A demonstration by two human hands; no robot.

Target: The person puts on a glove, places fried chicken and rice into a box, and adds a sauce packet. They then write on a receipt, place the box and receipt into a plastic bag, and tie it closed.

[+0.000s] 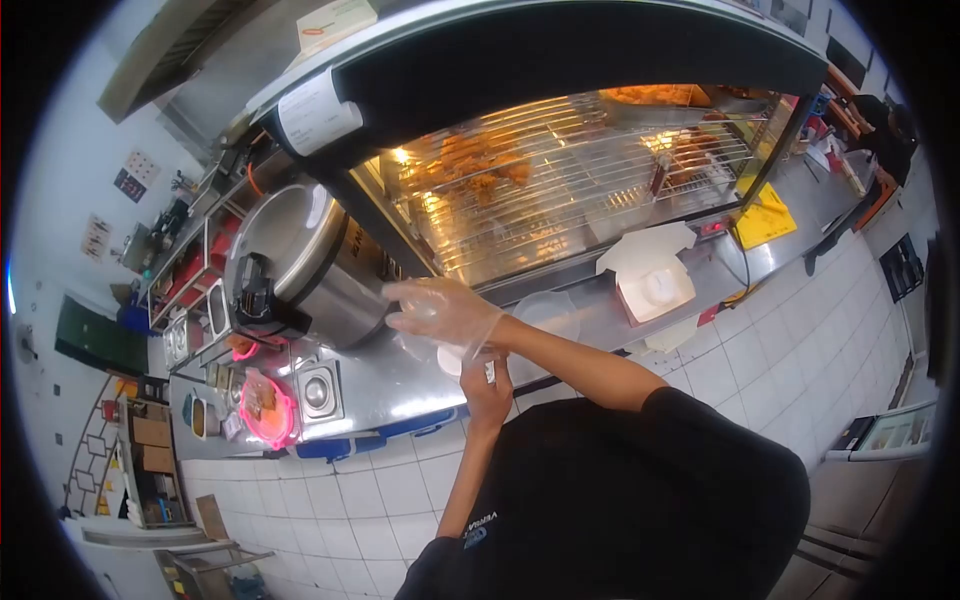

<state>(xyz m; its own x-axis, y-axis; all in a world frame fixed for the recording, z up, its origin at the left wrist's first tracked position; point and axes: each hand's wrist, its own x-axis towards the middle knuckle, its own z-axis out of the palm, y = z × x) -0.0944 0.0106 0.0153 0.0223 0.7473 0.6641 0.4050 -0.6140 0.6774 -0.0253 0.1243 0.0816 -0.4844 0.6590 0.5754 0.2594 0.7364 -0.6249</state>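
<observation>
My right hand (430, 308) wears a clear plastic glove, its fingers stretched out toward the big steel cooker (325, 270). Just below that wrist, my left hand (487, 390) is bare and closed on the loose cuff of the plastic glove (480, 325). A small white bit shows at the left fingers; I cannot make out whether it belongs to the glove. Partly hidden behind my hands, a round white item (450, 358) lies on the steel counter. An open cardboard box (655, 290) with a small white cup inside stands to the right.
A lit glass warming cabinet (560, 200) holds fried food on wire racks. Left of my hands are a lidded steel container (319, 391) and a pink-rimmed bowl (268, 410). A yellow sheet (766, 217) lies far right. Another person (885, 135) is at the right edge.
</observation>
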